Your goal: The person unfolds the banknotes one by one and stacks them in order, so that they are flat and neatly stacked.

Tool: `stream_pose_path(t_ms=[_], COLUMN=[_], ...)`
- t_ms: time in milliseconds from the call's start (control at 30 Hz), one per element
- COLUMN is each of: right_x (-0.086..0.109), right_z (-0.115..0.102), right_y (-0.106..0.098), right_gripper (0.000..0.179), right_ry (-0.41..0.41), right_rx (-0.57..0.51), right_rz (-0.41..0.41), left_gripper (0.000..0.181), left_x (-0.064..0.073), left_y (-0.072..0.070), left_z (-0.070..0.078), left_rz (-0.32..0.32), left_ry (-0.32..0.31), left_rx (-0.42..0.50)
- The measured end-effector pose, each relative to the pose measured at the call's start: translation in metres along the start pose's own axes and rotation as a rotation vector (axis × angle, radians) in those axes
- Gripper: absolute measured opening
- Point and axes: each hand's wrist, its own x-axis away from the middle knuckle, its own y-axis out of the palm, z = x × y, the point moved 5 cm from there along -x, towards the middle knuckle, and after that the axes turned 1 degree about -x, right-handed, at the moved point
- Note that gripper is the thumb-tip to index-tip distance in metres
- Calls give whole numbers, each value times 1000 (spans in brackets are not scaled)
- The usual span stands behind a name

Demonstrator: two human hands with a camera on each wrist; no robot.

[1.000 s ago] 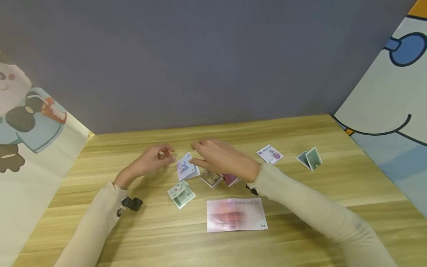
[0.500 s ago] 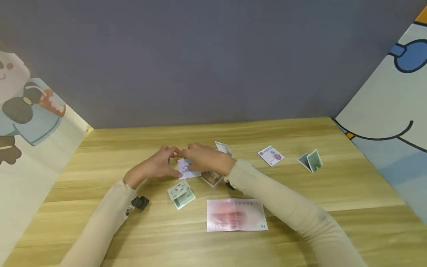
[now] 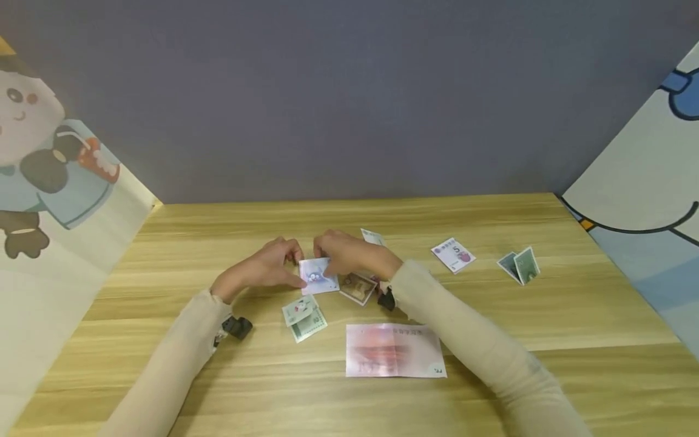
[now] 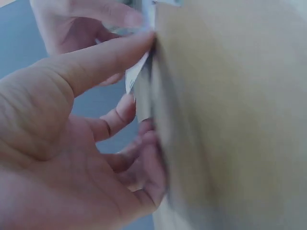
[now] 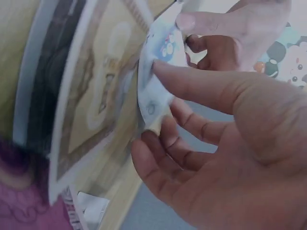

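A small folded lilac banknote [image 3: 317,278] with a cartoon figure lies between both hands at the middle of the table. My left hand [image 3: 264,267] pinches its left edge; in the left wrist view the left thumb [image 4: 115,52] reaches its edge. On the other side my right hand [image 3: 352,254] pinches the note, and in the right wrist view the right thumb [image 5: 192,81] presses its printed face while the fingers curl at its far edge. Just right of it sits a folded brown banknote [image 3: 357,289], partly under my right hand. A folded green banknote [image 3: 304,317] lies nearer me.
A pink banknote [image 3: 395,351] is spread flat in front. Farther right are a folded purple note [image 3: 454,255] marked 5 and a dark green one [image 3: 521,267]. Behind my right hand shows a pale note [image 3: 373,237]. A grey wall [image 3: 349,109] bounds the table's back.
My hands were apart above the lilac banknote. They have come together on it, and its folded, tilted halves now lie flatter with the figure facing up.
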Motion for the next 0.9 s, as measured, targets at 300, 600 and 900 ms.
stream_pose_path(t_ms=[300, 600, 900], right_x=[18, 18, 25], right_z=[9, 10, 17], right_y=[-7, -24, -38], right_gripper=[17, 20, 10], right_ry=[-79, -126, -162], right_rx=[-120, -209, -324], right_rz=[121, 339, 299], left_gripper=[25, 21, 21], left_x=[-8, -12, -5], left_y=[12, 11, -1], left_z=[17, 1, 23], left_rz=[-39, -43, 32], left_ry=[37, -23, 58], left_rx=[280, 509, 406])
